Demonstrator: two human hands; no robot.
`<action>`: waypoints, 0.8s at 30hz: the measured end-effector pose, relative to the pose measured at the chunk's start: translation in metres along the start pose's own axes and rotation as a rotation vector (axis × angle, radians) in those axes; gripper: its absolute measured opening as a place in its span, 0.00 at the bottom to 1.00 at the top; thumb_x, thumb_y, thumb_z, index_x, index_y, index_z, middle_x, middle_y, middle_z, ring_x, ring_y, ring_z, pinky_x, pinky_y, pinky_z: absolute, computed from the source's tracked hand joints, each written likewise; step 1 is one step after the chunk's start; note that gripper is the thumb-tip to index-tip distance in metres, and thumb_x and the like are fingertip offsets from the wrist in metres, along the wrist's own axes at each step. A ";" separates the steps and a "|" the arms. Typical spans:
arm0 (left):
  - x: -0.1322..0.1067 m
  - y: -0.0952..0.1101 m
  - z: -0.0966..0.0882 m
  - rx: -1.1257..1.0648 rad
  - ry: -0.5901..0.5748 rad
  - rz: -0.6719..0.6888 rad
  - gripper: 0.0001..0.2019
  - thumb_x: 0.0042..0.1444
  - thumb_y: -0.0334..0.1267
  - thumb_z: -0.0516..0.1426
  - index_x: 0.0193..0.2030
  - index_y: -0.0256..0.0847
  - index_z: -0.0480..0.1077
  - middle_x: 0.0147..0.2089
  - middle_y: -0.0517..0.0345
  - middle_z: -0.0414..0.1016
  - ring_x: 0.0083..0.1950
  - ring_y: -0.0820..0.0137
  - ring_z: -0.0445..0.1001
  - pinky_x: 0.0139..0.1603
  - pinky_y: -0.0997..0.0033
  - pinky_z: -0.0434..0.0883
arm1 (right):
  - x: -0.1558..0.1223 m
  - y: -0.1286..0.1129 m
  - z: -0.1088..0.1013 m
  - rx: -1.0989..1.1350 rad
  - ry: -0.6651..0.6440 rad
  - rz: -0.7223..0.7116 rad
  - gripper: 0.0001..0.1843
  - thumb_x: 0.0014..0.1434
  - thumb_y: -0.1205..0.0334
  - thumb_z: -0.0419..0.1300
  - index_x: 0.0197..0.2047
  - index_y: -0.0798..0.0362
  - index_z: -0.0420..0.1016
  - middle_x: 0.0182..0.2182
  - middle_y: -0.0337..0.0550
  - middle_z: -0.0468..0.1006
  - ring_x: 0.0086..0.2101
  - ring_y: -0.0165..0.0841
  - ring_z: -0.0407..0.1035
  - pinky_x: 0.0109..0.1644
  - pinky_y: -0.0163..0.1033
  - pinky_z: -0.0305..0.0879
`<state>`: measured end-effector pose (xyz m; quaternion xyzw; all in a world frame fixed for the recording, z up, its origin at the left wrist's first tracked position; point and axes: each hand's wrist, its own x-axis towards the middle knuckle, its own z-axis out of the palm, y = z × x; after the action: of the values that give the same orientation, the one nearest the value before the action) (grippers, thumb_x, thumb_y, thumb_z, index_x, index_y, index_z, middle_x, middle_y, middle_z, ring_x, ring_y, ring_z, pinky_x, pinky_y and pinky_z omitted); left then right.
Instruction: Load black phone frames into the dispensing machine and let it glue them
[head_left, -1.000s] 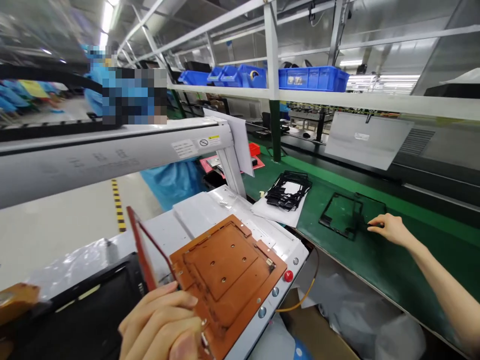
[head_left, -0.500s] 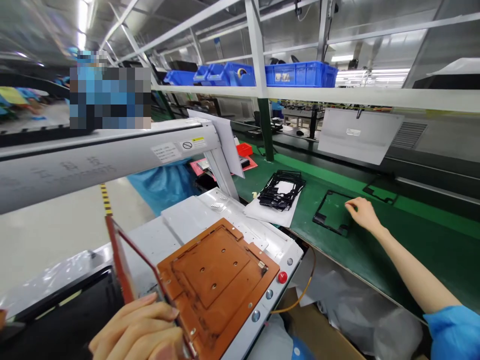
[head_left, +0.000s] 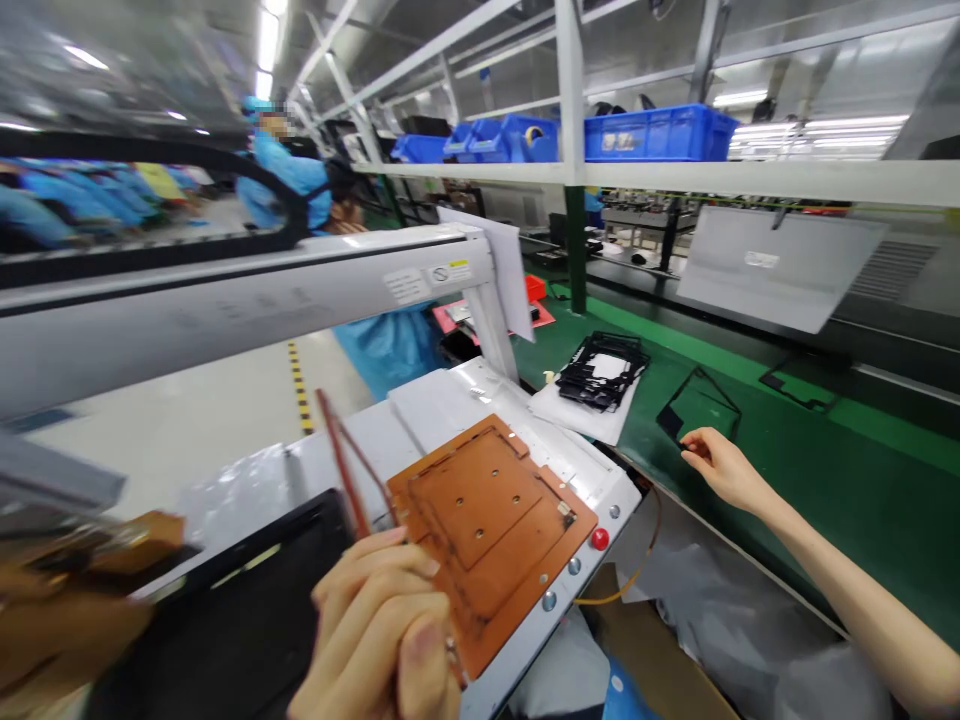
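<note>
My left hand [head_left: 382, 635] is closed around the lower part of a thin reddish-brown frame [head_left: 341, 455], which stands tilted up at the left edge of an orange-brown fixture plate [head_left: 499, 580]. The plate has a recessed panel with several small holes and lies on a white machine bed [head_left: 442, 400]. Over the green bench, my right hand [head_left: 720, 465] pinches the near corner of a thin black frame [head_left: 670, 420]. That frame is tilted, its near side lifted. Left of it, a stack of similar black frames [head_left: 574, 375] rests on white paper [head_left: 619, 425].
A red button [head_left: 599, 539] and metal buttons line the machine's near edge. Its grey crossbeam [head_left: 337, 310] spans the left. Another thin black piece [head_left: 795, 395] lies farther back on the green bench [head_left: 847, 480]. Blue bins [head_left: 660, 133] sit on the shelf. A person in blue [head_left: 281, 170] is beyond.
My right hand has moved to the black frame's near corner and tilted it up from the bench. My left hand still grips the reddish-brown frame. The whole view has shifted, with things appearing farther right.
</note>
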<state>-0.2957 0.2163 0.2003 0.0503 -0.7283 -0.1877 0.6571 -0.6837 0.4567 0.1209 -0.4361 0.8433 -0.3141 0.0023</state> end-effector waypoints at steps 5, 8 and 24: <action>0.001 -0.001 0.001 0.053 -0.100 0.025 0.13 0.68 0.21 0.52 0.34 0.40 0.64 0.30 0.57 0.64 0.40 0.66 0.69 0.60 0.49 0.70 | -0.008 -0.086 0.031 0.251 -0.091 -0.308 0.17 0.85 0.46 0.53 0.59 0.50 0.73 0.50 0.50 0.76 0.46 0.41 0.73 0.50 0.45 0.72; 0.002 0.000 0.001 0.077 -0.106 0.057 0.13 0.66 0.18 0.51 0.34 0.39 0.63 0.31 0.58 0.64 0.40 0.68 0.68 0.59 0.51 0.71 | -0.014 -0.138 0.066 0.398 -0.287 -0.571 0.15 0.90 0.54 0.49 0.62 0.49 0.74 0.54 0.50 0.73 0.51 0.40 0.71 0.55 0.44 0.69; -0.002 -0.004 0.002 0.058 -0.071 0.036 0.09 0.72 0.26 0.50 0.39 0.41 0.66 0.36 0.57 0.73 0.49 0.65 0.76 0.67 0.50 0.72 | -0.015 -0.161 0.118 0.276 -0.274 -0.792 0.20 0.90 0.56 0.46 0.72 0.49 0.71 0.60 0.51 0.72 0.59 0.44 0.66 0.66 0.52 0.66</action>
<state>-0.2982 0.2132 0.1970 0.0493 -0.7572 -0.1565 0.6323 -0.5232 0.3374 0.1075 -0.7590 0.5530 -0.3397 0.0516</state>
